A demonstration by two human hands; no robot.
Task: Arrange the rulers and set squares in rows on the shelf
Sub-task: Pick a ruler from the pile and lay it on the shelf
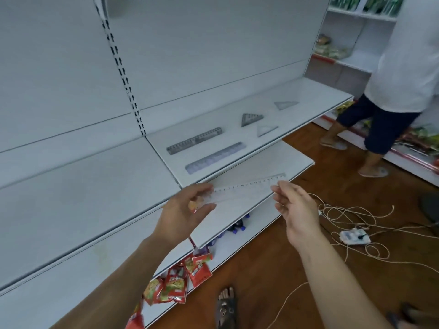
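Observation:
A clear plastic ruler [249,187] hangs in front of the white shelf [308,96], below its front edge. My left hand [187,210] pinches the ruler's left end, and my right hand [294,207] holds its right end between thumb and fingers. On the shelf lie a grey ruler [194,140] at the back and a bluish clear ruler [216,157] in front of it. To their right lie three set squares: a dark one [250,119], a clear one [266,129] and a far one [286,104].
A lower shelf [273,162] juts out beneath. Red snack packets [180,281] and bottles [237,225] sit on the bottom shelf. Tangled cord and a power strip [354,236] lie on the wooden floor. A person [392,91] stands at the right by another rack.

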